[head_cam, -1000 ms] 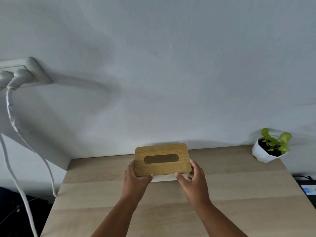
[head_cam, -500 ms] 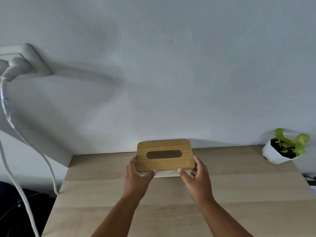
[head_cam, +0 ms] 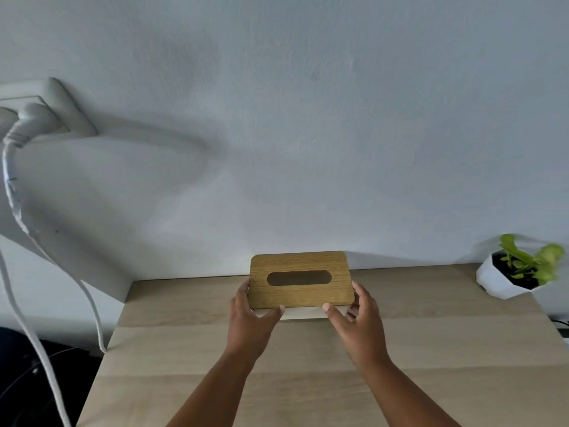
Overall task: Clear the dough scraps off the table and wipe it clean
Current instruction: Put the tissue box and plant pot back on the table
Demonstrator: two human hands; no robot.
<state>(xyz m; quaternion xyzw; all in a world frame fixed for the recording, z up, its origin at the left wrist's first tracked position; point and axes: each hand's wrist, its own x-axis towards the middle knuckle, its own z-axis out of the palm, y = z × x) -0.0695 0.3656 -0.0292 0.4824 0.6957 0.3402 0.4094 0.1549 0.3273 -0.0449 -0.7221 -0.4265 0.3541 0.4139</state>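
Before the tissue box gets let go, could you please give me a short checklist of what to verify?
1. Left hand grips the wooden-lidded white tissue box: ok.
2. Right hand grips its other end: ok.
3. Box sits level near the wall: ok.
4. Tissue showing in the oval slot: not ok, the slot looks dark.
5. Dough scraps on the pale wooden table: cannot tell, none visible.
6. White potted plant stands apart from the box: ok.
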